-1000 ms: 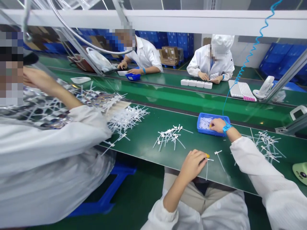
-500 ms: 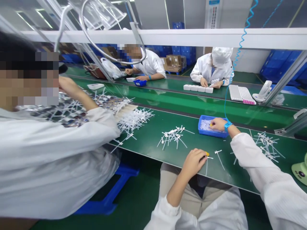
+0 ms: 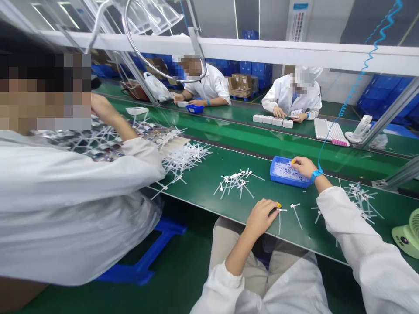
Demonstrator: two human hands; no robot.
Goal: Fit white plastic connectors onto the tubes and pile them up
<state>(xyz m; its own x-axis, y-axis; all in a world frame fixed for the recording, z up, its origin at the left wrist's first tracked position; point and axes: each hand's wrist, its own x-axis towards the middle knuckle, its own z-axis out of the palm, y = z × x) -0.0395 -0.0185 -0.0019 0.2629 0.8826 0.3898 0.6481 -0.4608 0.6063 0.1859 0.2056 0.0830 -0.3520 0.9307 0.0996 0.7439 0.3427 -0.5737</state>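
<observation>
My left hand (image 3: 262, 216) rests on the near edge of the green table (image 3: 203, 187), fingers pinched on a thin white plastic part (image 3: 279, 218) that lies on the surface; a yellow cot covers one fingertip. My right hand (image 3: 303, 166), with a blue wrist strap and coiled cord, reaches into a small blue tray (image 3: 278, 178) of white pieces, fingers curled over the contents. Another white T-shaped part (image 3: 295, 213) lies between my arms.
A heap of white parts (image 3: 235, 181) lies left of the tray, another (image 3: 362, 200) to the right. A co-worker in white (image 3: 72, 196) fills the left side beside a big pile (image 3: 183, 157). Two people work across a green belt. A green fan (image 3: 409, 233) stands far right.
The view has swung and tilted a little. My right hand has shifted slightly inside the blue tray. My left hand stays pinched on the white part.
</observation>
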